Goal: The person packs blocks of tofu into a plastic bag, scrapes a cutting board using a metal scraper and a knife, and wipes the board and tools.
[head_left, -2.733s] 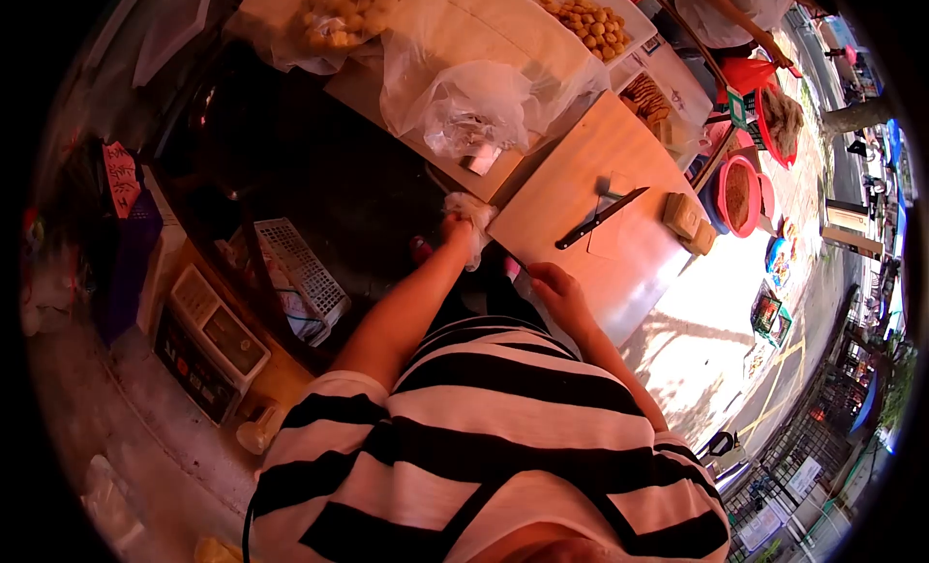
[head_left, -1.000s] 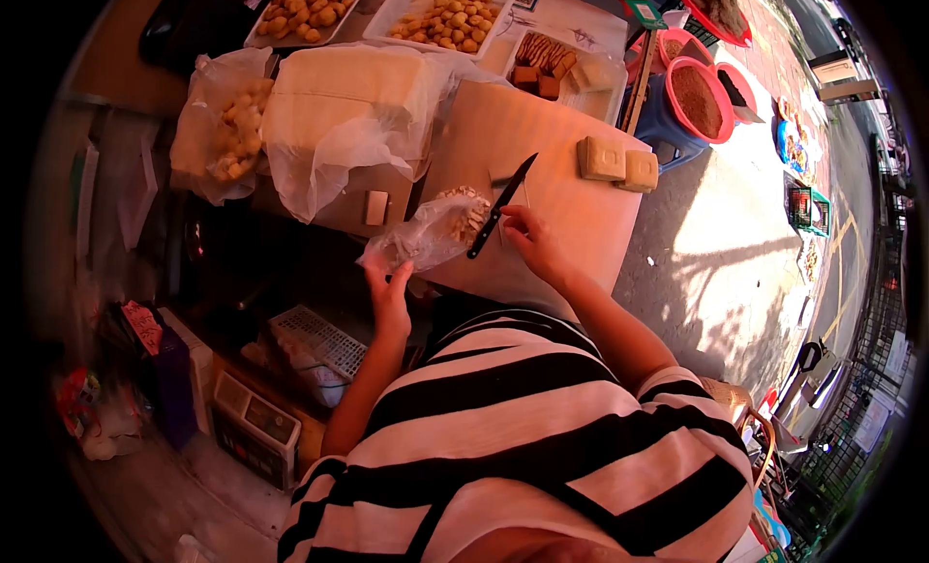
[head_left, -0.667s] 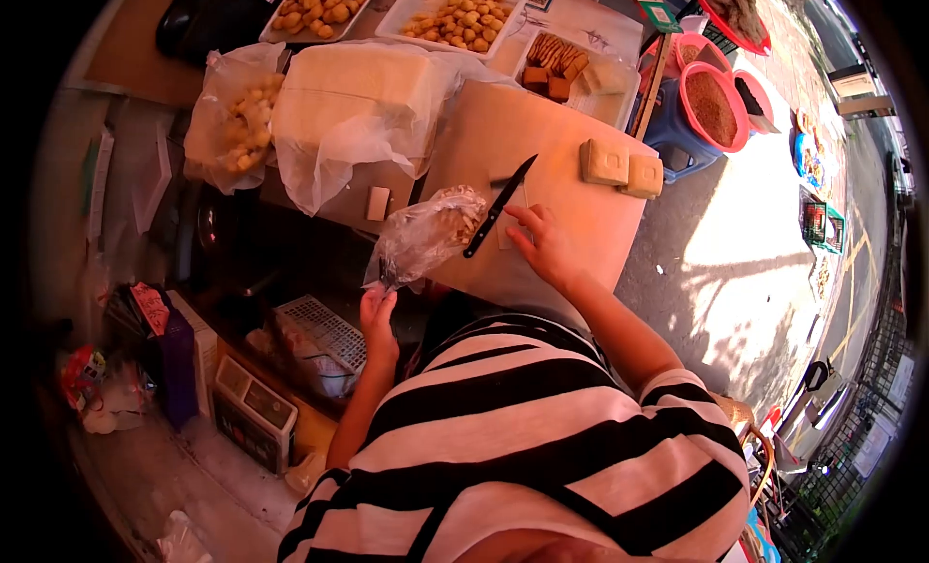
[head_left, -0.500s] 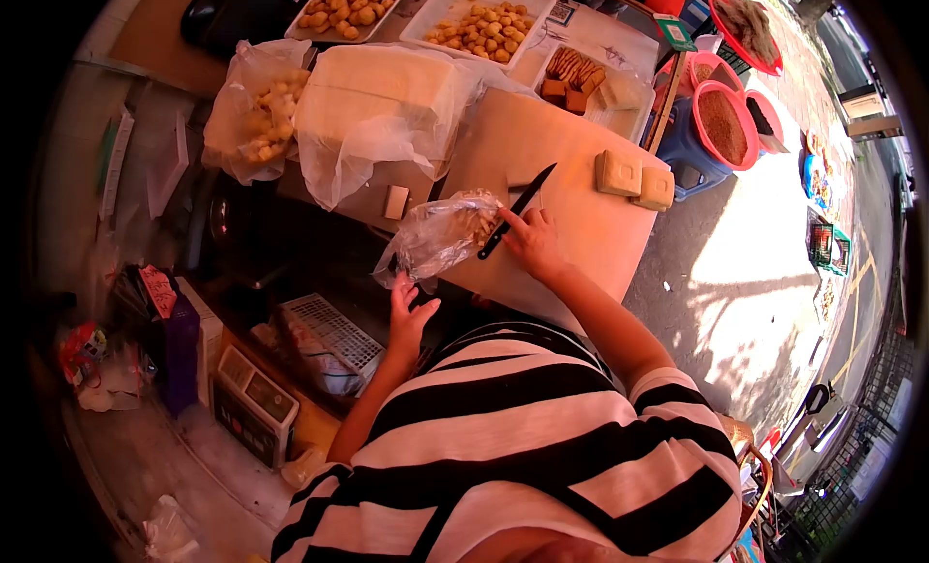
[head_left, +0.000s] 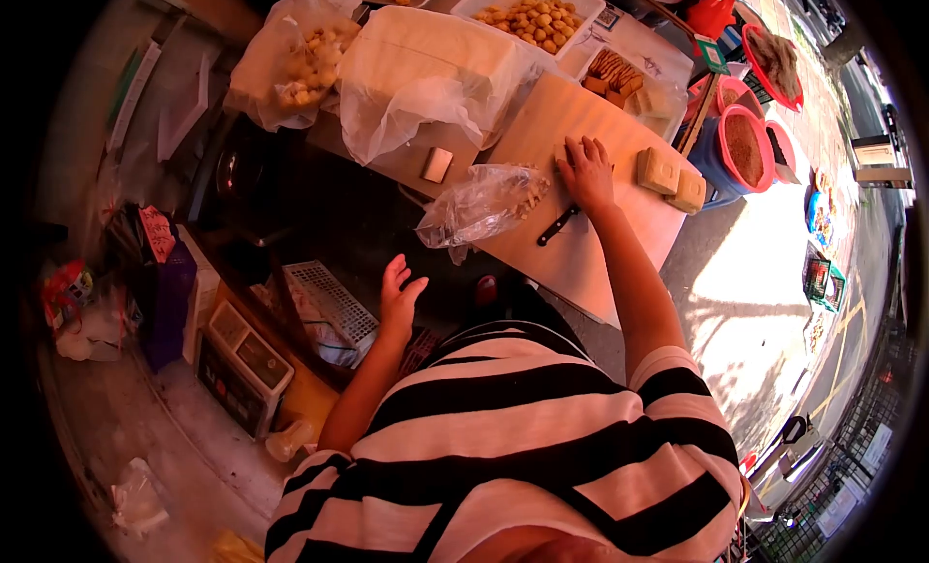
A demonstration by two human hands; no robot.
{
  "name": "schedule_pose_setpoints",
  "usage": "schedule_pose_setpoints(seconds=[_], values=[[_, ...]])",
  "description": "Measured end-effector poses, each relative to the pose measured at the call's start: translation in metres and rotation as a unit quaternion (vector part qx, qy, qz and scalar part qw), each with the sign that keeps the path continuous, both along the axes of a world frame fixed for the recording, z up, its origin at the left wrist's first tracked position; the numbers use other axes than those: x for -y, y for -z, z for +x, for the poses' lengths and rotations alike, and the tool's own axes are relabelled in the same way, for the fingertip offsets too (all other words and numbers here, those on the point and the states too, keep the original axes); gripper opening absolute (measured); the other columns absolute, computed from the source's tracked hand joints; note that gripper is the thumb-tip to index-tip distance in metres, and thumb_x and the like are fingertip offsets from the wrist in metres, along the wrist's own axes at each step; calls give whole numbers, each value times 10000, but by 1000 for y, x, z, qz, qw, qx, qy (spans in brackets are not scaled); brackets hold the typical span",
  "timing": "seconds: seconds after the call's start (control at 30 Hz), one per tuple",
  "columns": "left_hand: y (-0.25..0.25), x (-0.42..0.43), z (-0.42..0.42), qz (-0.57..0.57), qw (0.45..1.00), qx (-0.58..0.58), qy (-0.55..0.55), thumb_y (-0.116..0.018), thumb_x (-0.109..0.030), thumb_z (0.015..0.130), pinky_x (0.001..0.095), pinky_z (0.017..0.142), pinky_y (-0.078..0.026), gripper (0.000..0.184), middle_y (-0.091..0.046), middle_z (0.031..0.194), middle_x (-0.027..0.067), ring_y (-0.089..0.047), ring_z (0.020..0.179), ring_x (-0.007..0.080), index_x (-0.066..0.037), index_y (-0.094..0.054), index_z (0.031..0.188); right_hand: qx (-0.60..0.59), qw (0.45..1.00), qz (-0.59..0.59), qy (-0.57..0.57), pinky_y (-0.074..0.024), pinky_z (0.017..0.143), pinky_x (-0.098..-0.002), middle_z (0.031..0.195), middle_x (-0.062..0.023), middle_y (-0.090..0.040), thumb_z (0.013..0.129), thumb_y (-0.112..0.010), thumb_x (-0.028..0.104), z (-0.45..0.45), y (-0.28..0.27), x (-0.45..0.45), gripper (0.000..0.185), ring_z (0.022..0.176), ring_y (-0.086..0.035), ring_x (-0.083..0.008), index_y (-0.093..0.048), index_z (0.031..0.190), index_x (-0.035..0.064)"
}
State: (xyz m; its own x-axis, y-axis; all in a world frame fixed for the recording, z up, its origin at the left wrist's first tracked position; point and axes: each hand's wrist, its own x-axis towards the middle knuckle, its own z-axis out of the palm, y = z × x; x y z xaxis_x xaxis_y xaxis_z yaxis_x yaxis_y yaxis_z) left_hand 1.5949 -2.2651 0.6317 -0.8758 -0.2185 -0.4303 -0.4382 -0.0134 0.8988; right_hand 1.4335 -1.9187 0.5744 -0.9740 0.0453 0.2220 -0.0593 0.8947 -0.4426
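My right hand (head_left: 590,179) is over the pale cutting board (head_left: 605,258), fingers spread and pointing away from me. It hides most of the blade of a black-handled knife (head_left: 558,226) lying on the board. Whether the fingertips touch a small piece there, I cannot tell. A clear plastic bag (head_left: 472,213) with pale cut pieces at its right end lies across the board's left edge. My left hand (head_left: 398,298) hangs in the air below the bag, apart from it, fingers loosely open and holding nothing. Two beige tofu-like blocks (head_left: 658,171) sit at the board's right edge.
Left of the board stands a large pale block under plastic film (head_left: 426,60), beside a bag of round golden pieces (head_left: 310,65). Behind are a white tray of golden balls (head_left: 571,41) and a tray of brown slices (head_left: 663,123). A scale (head_left: 242,370) stands lower left.
My left hand has let go of the plastic bag and drawn away from it. My right hand has moved farther out over the board, past the knife handle. The view has shifted.
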Motion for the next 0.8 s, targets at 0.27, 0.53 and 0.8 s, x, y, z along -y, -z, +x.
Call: schedule_pose_setpoints(seconds=[0.27, 0.53, 0.8], values=[[6, 29, 3, 19, 998, 51, -10, -587, -161, 825, 327, 962, -311, 529, -407, 1316, 89, -399, 1184, 211, -56, -395, 1307, -116, 987, -56, 100, -240, 1039, -446, 1357, -167, -369, 841, -577, 275, 74, -32, -1, 335, 1296, -272, -361, -565, 1128, 104], [27, 37, -22, 113, 989, 79, -46, -510, -407, 896, 286, 805, -387, 382, -646, 956, 79, -591, 891, 163, -43, -609, 954, -61, 550, -813, 183, -348, 989, -412, 1261, -171, -501, 952, -378, 333, 195, -71, -67, 406, 1196, -442, -306, -580, 1040, -8], [10, -43, -47, 221, 971, 90, 36, -201, -669, 871, 307, 829, -388, 792, -638, 1014, 126, -597, 922, 218, 6, -591, 1017, 132, 516, -845, 44, -332, 997, -383, 1247, -164, -518, 955, -315, 423, 232, -77, -33, 536, 1180, -462, -286, -618, 1003, -16]])
